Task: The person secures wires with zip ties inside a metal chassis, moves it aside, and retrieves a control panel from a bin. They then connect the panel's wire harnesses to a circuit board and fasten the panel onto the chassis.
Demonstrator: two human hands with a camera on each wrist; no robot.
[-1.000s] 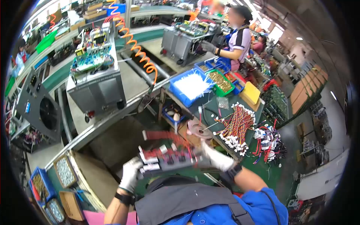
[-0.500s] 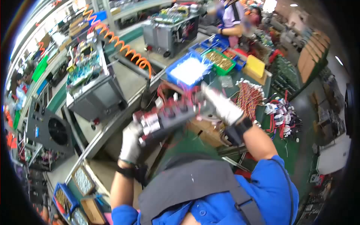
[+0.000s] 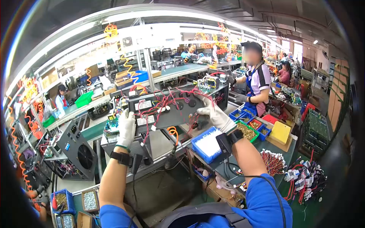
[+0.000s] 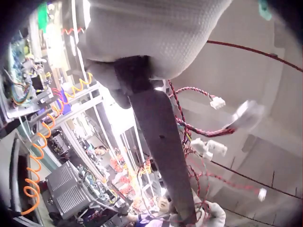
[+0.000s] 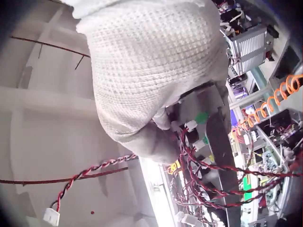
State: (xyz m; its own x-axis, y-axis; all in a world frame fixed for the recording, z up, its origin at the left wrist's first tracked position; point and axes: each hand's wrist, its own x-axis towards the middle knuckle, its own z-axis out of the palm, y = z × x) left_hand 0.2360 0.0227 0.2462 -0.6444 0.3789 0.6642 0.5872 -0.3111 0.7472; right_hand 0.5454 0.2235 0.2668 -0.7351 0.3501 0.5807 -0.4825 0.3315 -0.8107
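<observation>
A dark flat panel (image 3: 173, 119) with white labels hangs between my two hands, face toward me. Red-and-black twisted wires (image 5: 208, 165) with white connectors trail across it and dangle from it. My gloved left hand (image 3: 127, 129) grips the panel's left end, thumb on the near face. At the other end my gloved right hand (image 3: 217, 117) holds the right edge, fingers close among the wires. The left wrist view shows the panel's narrow edge (image 4: 163, 137) coming out from under the left glove (image 4: 156, 35). The right glove (image 5: 151, 80) hides part of its end in the right wrist view.
Behind the panel stand metal-cased units with circuit boards on the roller line. A fan-fronted unit (image 3: 74, 152) is at left. Below right are a blue bin of white ties (image 3: 207, 146), a green screw bin (image 3: 247, 131) and wire bundles (image 3: 273, 163). Another person (image 3: 256, 79) stands beyond.
Both hands have raised the panel from low in front of my body to up and forward, tilting its face toward me. The head view has tipped upward.
</observation>
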